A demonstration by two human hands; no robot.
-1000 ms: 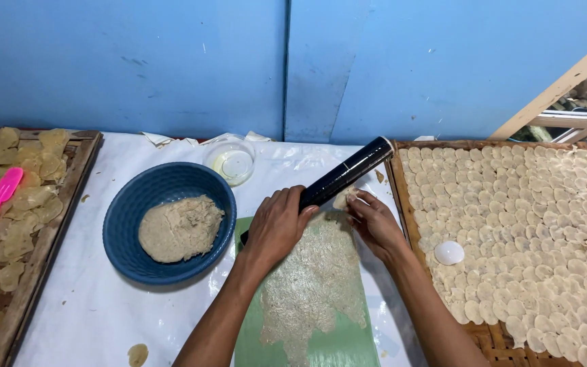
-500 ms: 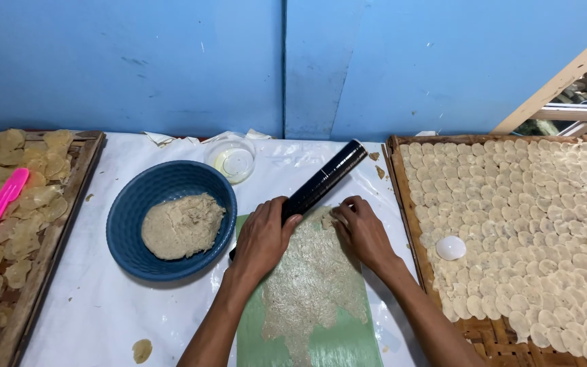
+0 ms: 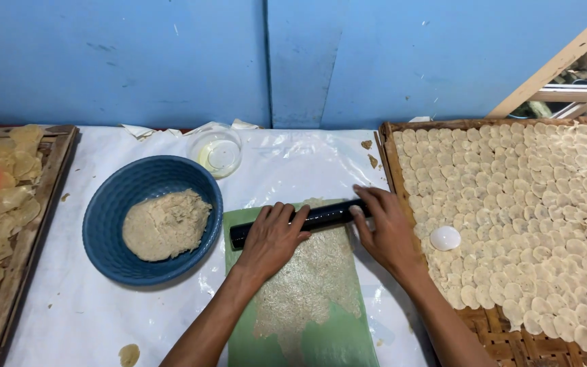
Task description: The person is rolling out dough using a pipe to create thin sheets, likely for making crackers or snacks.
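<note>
Left hand: our left hand [image 3: 273,234] lies palm down, fingers spread flat over the black cylindrical rolling pin [image 3: 321,217], pressing rather than gripping.
Right hand: our right hand [image 3: 385,228] rests flat on the pin's right end, fingers extended, not curled around it.
Rolling pin: smooth, dark and slim; its long axis runs nearly left to right, the right end slightly farther from us.
Position: the pin lies across the far end of a green rectangular mat [image 3: 321,333].
Dough: a thin, grainy beige sheet of dough [image 3: 307,285] covers the mat.
Left: a round blue ribbed bowl [image 3: 110,211] holds a rough dough lump.
Right: a woven bamboo tray [image 3: 494,329] carries pale thin discs.
</note>
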